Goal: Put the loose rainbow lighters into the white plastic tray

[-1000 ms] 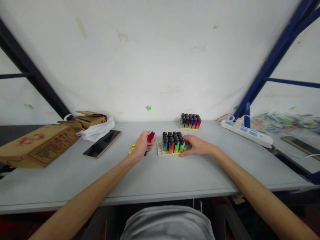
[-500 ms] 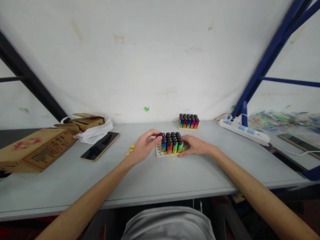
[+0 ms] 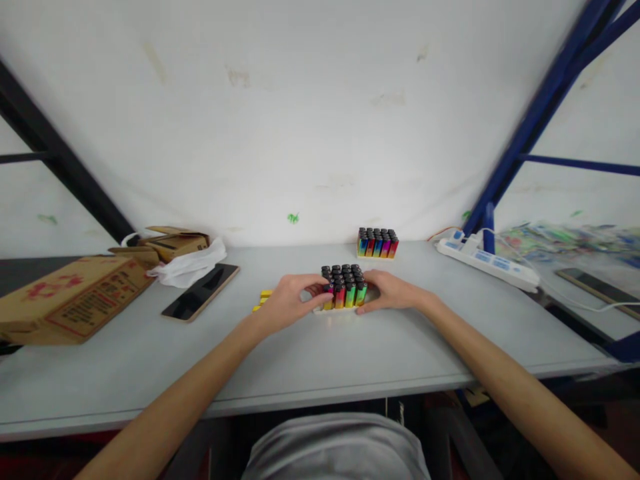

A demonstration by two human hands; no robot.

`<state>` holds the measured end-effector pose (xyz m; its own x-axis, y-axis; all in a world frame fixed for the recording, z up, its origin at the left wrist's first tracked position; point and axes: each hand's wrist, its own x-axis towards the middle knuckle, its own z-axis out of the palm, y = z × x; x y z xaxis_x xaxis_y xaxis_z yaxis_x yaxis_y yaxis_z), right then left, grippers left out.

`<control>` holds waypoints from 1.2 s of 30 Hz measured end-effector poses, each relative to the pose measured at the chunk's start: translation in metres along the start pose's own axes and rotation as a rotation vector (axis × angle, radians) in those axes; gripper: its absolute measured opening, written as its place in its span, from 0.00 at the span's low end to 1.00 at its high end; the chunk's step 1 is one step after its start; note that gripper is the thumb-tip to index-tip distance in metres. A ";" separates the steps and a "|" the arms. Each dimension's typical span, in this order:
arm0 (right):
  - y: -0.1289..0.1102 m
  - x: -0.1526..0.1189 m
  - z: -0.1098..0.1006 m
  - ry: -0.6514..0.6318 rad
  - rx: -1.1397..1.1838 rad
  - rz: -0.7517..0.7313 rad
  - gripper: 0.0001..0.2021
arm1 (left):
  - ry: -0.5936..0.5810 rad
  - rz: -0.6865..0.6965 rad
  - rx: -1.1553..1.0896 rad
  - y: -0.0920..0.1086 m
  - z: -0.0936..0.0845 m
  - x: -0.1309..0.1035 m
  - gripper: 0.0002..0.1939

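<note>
Several lighters (image 3: 348,279) with black tops and rainbow-coloured bodies stand upright in rows in a white tray (image 3: 345,309) at the middle of the table. My left hand (image 3: 287,301) is at the tray's left side, its thumb and fingers closed on a lighter (image 3: 329,289) with a magenta upper part at the front left corner. The hand hides the tray's left end. Around the right side of the tray curls my right hand (image 3: 390,291), thumb at the front edge and fingers behind, holding it.
Behind stands another block of lighters (image 3: 378,243) by the wall. Yellow pieces (image 3: 265,295) lie partly behind my left hand. To the left are a phone (image 3: 200,293), a white plastic bag (image 3: 193,263) and cardboard boxes (image 3: 75,297); to the right, a power strip (image 3: 487,264).
My left hand has moved the magenta lighter slightly right and toward me, to the tray's front left corner, covering the blue lighter seen there before. My right hand has stayed put.
</note>
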<state>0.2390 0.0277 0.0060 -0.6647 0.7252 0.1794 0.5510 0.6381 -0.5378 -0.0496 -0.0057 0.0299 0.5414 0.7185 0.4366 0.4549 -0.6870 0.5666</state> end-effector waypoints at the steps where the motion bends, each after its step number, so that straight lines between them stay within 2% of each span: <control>1: 0.000 0.000 0.000 0.003 0.003 0.003 0.33 | -0.010 -0.014 0.000 0.000 0.000 0.000 0.10; 6: 0.001 -0.001 0.000 0.012 0.001 0.021 0.33 | -0.040 -0.058 -0.016 -0.005 0.005 -0.002 0.11; 10: 0.000 -0.001 -0.001 -0.014 -0.026 0.029 0.34 | -0.037 -0.143 -0.111 -0.007 0.005 -0.002 0.19; 12: -0.001 -0.001 -0.002 -0.027 -0.034 0.033 0.33 | -0.002 -0.167 -0.096 -0.007 -0.004 -0.001 0.18; 15: -0.003 -0.001 -0.003 -0.030 -0.023 0.031 0.31 | 0.009 -0.155 0.052 -0.012 -0.029 0.002 0.17; 18: -0.005 -0.001 -0.004 -0.028 -0.009 0.027 0.31 | -0.114 -0.121 0.253 -0.029 -0.058 0.001 0.17; 20: -0.005 -0.001 -0.004 -0.029 -0.006 0.026 0.31 | -0.191 -0.146 0.328 -0.043 -0.071 -0.002 0.18; 24: -0.004 -0.001 -0.004 -0.029 -0.014 0.024 0.32 | -0.349 -0.189 0.323 -0.061 -0.074 -0.006 0.17; 26: -0.003 -0.001 -0.003 -0.028 -0.017 0.028 0.32 | -0.359 -0.207 0.312 -0.066 -0.068 -0.006 0.14; 29: -0.001 -0.001 -0.003 -0.036 -0.044 0.029 0.32 | -0.271 -0.227 0.293 -0.067 -0.059 -0.007 0.12; 32: -0.001 -0.001 -0.002 -0.034 -0.071 0.017 0.32 | -0.093 -0.232 0.269 -0.060 -0.052 -0.005 0.12; 34: -0.001 -0.001 -0.001 -0.026 -0.075 0.019 0.32 | 0.044 -0.234 0.196 -0.051 -0.048 -0.003 0.16; 36: 0.000 -0.001 -0.001 -0.019 -0.081 0.024 0.32 | 0.126 -0.223 0.033 -0.040 -0.042 -0.001 0.22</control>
<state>0.2400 0.0273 0.0066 -0.6598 0.7359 0.1518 0.6053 0.6403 -0.4729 -0.0982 0.0260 0.0365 0.3339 0.8589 0.3884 0.5772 -0.5120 0.6362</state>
